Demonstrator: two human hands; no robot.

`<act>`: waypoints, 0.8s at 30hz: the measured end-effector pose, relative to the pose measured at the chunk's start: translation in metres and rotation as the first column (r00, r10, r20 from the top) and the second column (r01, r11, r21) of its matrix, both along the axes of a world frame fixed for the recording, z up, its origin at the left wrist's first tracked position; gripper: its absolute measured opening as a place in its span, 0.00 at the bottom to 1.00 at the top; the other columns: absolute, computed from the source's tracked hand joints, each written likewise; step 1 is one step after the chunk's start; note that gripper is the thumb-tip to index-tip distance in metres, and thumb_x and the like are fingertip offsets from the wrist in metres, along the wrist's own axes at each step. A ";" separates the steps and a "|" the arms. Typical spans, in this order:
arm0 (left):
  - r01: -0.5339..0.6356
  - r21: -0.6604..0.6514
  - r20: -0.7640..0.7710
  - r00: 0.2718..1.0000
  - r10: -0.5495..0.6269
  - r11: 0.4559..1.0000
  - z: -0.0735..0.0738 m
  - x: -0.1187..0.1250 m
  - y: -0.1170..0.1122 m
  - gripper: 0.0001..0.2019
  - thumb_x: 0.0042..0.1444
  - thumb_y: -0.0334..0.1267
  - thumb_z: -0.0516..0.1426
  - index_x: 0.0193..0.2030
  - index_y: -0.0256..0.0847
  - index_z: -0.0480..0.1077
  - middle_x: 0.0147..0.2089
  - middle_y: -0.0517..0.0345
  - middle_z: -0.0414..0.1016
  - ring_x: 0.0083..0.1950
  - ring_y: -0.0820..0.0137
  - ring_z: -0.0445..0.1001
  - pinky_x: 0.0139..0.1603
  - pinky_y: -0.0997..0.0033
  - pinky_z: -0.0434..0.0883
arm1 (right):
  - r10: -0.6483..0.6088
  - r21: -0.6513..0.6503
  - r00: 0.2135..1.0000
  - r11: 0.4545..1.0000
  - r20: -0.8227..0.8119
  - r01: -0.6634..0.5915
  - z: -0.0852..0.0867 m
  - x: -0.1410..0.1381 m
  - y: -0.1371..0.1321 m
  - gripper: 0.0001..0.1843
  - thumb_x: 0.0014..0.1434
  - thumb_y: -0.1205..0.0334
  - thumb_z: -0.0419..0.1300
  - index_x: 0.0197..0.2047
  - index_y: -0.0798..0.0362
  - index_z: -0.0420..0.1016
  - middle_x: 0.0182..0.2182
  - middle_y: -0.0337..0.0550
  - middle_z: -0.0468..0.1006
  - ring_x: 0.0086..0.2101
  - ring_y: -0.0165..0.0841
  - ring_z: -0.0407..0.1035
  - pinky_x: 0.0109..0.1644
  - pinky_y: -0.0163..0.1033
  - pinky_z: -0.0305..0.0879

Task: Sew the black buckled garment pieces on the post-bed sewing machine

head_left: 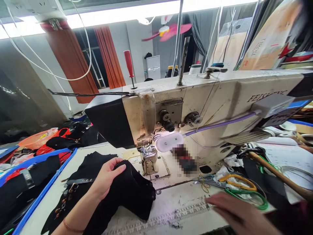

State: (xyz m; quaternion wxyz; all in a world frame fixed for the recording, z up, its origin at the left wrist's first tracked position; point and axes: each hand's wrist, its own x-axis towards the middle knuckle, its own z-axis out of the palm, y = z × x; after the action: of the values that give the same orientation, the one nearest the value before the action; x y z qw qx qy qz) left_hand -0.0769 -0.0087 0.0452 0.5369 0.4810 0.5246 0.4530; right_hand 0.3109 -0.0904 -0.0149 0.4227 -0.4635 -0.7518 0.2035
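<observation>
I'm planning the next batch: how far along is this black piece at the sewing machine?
Done: the black fabric already carries a strap with buckles. In hand: the left hand presses the fabric flat beside the presser foot, not under it; the right hand, blurred, is near the scissors. Left: stitching this piece, it seems; more black pieces lie in the blue tray.

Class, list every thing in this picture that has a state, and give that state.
black fabric: bunched beside the presser foot, under the left hand.
right hand: blurred, empty, over the table.
machine lamp: lit.
scissors: lying flat, not held.
ceiling fan: blurred.
</observation>
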 end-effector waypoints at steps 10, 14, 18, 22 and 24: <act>0.046 0.094 -0.130 0.991 -0.034 0.995 -0.007 0.033 -0.010 0.15 0.40 0.38 0.68 0.34 0.36 0.73 0.32 0.59 0.75 0.36 0.71 0.69 0.40 0.72 0.64 | 0.133 -0.117 0.935 0.977 -0.330 -0.180 0.000 -0.176 0.065 0.07 0.56 0.60 0.61 0.28 0.52 0.70 0.27 0.40 0.74 0.29 0.34 0.69 0.32 0.36 0.63; 0.042 0.088 -0.136 0.990 -0.030 0.995 -0.008 0.037 -0.012 0.14 0.45 0.43 0.65 0.34 0.36 0.72 0.32 0.58 0.74 0.36 0.70 0.68 0.40 0.72 0.64 | 0.087 -0.127 0.848 0.976 -0.522 -0.179 -0.024 -0.179 0.064 0.12 0.58 0.59 0.60 0.24 0.51 0.71 0.30 0.42 0.77 0.33 0.35 0.71 0.38 0.35 0.64; 0.036 0.092 -0.178 0.984 -0.019 0.995 -0.006 0.041 -0.013 0.14 0.46 0.44 0.63 0.36 0.37 0.74 0.35 0.55 0.76 0.39 0.67 0.71 0.43 0.70 0.65 | -0.015 -0.176 0.780 0.977 -0.626 -0.123 -0.027 -0.179 0.056 0.10 0.57 0.58 0.63 0.25 0.50 0.74 0.27 0.40 0.77 0.32 0.34 0.71 0.38 0.34 0.65; 0.056 0.126 -0.278 0.960 -0.018 0.990 -0.004 0.041 -0.016 0.17 0.48 0.43 0.60 0.43 0.37 0.76 0.44 0.50 0.78 0.47 0.61 0.73 0.51 0.65 0.66 | -0.028 -0.096 0.778 0.995 -0.628 -0.042 -0.024 -0.183 0.050 0.08 0.56 0.60 0.64 0.25 0.49 0.77 0.27 0.39 0.78 0.31 0.33 0.72 0.38 0.32 0.65; 0.083 0.150 -0.334 0.942 -0.029 0.985 -0.003 0.040 -0.017 0.16 0.50 0.44 0.59 0.42 0.37 0.77 0.43 0.50 0.79 0.47 0.61 0.74 0.51 0.64 0.66 | -0.005 -0.033 0.786 0.999 -0.618 -0.020 -0.024 -0.185 0.048 0.08 0.56 0.62 0.63 0.25 0.49 0.77 0.27 0.38 0.78 0.30 0.32 0.73 0.37 0.31 0.65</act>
State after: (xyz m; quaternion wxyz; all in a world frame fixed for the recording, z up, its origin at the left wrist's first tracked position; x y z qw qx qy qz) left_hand -0.0371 -0.0252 0.0419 0.4132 0.6067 0.5548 0.3916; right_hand 0.1264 -0.0420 -0.0387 0.6356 -0.3763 -0.5702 0.3595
